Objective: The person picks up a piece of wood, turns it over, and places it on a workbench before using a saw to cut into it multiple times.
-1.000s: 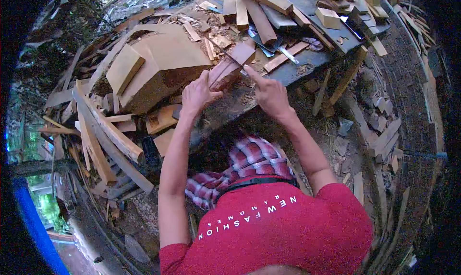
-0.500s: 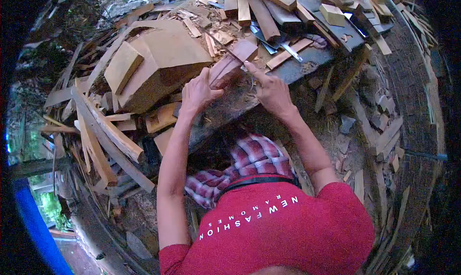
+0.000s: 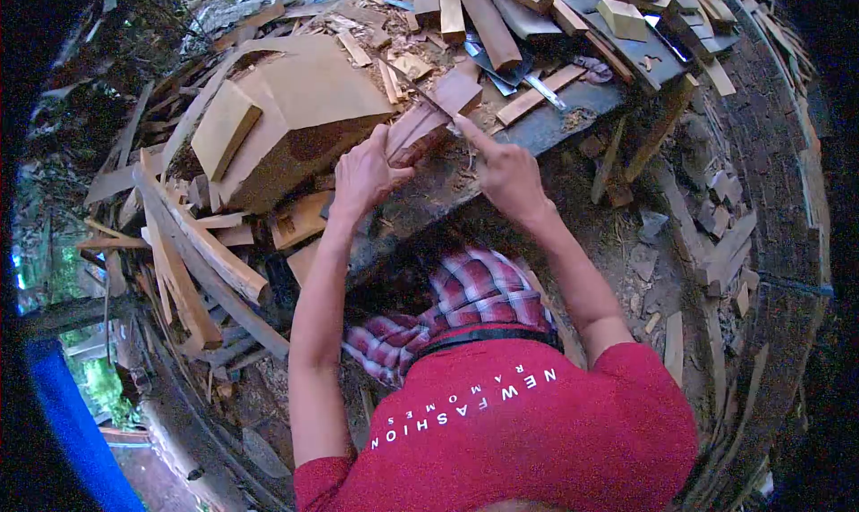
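Note:
My left hand (image 3: 362,174) grips the near left end of a reddish-brown wooden block (image 3: 456,92), thumb along its lower side. The block lies tilted on the dark workbench (image 3: 573,127). Across its upper face runs a thin, dark, narrow blade (image 3: 413,86), slanting from upper left to lower right. My right hand (image 3: 512,177) is closed at the blade's near end, with the index finger stretched along it. Its other fingers are curled, and any handle is hidden inside the hand. Whether the blade is a saw or a file cannot be made out.
Left of the block sits a large cut timber (image 3: 331,83) with a smaller wood piece (image 3: 228,129) on top. Several offcuts and a metal strip (image 3: 544,92) lie on the bench's far right. Long slats (image 3: 201,235) lean at the left. Wood scraps litter the ground.
The right hand and the blade have shifted very slightly up and left across the block. The left hand keeps its grip on the block.

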Motion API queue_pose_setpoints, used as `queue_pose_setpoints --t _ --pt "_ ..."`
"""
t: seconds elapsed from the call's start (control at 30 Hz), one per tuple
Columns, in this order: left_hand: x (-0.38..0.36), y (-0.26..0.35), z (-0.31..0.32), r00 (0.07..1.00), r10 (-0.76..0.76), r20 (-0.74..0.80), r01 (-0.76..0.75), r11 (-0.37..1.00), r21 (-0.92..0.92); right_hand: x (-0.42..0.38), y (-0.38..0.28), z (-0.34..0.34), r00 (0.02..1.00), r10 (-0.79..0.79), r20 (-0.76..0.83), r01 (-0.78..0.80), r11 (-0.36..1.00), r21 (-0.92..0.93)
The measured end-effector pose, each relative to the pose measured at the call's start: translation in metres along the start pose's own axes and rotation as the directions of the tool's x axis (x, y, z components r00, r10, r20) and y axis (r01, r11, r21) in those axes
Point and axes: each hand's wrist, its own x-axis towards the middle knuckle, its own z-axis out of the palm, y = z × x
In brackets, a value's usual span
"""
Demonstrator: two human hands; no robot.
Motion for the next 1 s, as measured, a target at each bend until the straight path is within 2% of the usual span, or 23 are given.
queue_pose_setpoints --t 0.13,0.3,0.43,0.53,0.6,0.63,0.7,0.73,0.8,1.0 --pt "0.003 0.0 -0.003 0.999 -0.004 0.034 0.003 1.0 0.028 -0.022 0.003 -0.014 1.0 -0.007 0.013 0.006 0.999 0.042" --pt "0.004 -0.001 -0.002 0.997 -0.035 0.069 0.035 0.999 -0.004 -0.063 0.008 -0.032 0.996 0.076 0.037 -0.078 0.994 0.074" --pt "0.003 -0.001 0.002 1.0 -0.007 0.018 0.006 0.999 0.032 -0.021 0.002 -0.018 0.997 0.054 0.055 -0.056 0.998 0.023" --pt "0.002 -0.001 0.001 1.0 -0.024 0.002 0.024 0.999 0.022 -0.002 0.0 -0.007 1.0 0.006 -0.001 -0.006 0.994 0.106" --pt "0.003 -0.002 0.002 1.0 0.001 0.018 -0.002 0.999 0.054 -0.012 0.002 -0.011 0.996 0.053 0.066 -0.055 0.998 0.041" --pt "0.004 -0.002 0.0 1.0 -0.012 0.029 0.01 0.999 0.043 -0.024 0.003 -0.017 0.997 0.047 0.066 -0.05 0.998 0.037" --pt "0.004 0.003 -0.003 0.999 -0.025 0.024 0.024 0.999 0.044 -0.049 0.005 -0.032 0.982 0.136 0.132 -0.147 0.986 0.081" --pt "0.002 0.004 -0.004 0.999 -0.036 0.028 0.035 0.998 0.05 -0.052 0.009 -0.033 0.982 0.131 0.137 -0.142 0.987 0.08" --pt "0.004 -0.002 0.0 0.999 -0.037 0.035 0.036 0.999 0.027 -0.06 0.013 -0.03 0.999 0.044 0.031 -0.046 0.997 0.069" --pt "0.003 0.0 0.002 0.998 -0.058 0.024 0.058 0.998 0.017 0.0 -0.002 -0.008 1.0 -0.012 0.008 0.012 1.0 -0.005"
